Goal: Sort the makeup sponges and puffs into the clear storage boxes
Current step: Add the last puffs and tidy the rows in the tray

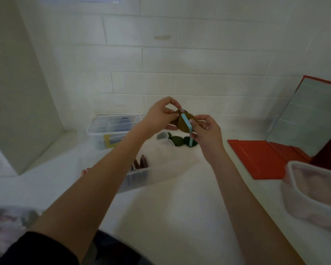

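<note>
item: brown puff [183,124], blue strap, pinched between my left hand [161,116] and right hand [206,131]; i judge it soft, light, best gripped at rim.

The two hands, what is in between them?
A brown puff with a light blue ribbon sits between them in the head view. The left hand and the right hand both pinch it.

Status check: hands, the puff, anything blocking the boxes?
Left hand and right hand both pinch the brown puff with blue strap, held above the table. Clear box behind, open. Nothing in the way.
</note>
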`<act>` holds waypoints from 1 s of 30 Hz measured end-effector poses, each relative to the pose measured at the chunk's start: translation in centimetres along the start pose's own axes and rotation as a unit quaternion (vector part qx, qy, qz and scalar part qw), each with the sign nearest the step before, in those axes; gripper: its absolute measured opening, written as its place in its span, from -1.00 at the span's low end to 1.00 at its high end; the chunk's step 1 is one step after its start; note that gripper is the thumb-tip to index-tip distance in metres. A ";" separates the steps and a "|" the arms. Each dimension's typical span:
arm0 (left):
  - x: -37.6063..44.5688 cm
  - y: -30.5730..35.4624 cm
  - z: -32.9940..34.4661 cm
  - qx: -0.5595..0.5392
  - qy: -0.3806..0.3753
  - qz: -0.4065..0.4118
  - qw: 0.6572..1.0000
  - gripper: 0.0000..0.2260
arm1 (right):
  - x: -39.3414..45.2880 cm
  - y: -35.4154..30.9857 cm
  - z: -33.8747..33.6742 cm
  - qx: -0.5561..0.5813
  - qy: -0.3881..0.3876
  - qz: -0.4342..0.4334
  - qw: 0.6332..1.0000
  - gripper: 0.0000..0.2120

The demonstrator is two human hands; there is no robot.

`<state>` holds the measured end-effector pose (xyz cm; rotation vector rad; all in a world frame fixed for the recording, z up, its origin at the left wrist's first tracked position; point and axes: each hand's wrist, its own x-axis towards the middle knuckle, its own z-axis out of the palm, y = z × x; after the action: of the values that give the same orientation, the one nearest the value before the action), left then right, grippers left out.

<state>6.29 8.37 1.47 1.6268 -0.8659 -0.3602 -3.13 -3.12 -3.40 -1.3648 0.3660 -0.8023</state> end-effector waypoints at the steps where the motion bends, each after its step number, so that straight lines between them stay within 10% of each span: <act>1: -0.9 -0.1 -0.4 -0.014 -0.002 -0.002 1.000 -0.87 | -0.5 -0.2 0.3 0.001 -0.006 0.000 1.000 -0.91; 20: -7.0 -3.2 -6.4 -0.093 0.062 -0.032 0.993 -0.73 | -3.4 -0.3 5.7 -0.067 -0.197 -0.004 0.978 -0.73; 30: -6.3 -4.1 -6.3 -0.057 0.092 -0.092 0.990 -0.89 | -3.0 -1.8 5.7 -0.281 -0.131 -0.034 0.950 -0.83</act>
<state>7.59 17.37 -2.21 1.6086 -0.5487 -0.3739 -1.95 3.10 -1.16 -2.0021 0.3529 -0.5775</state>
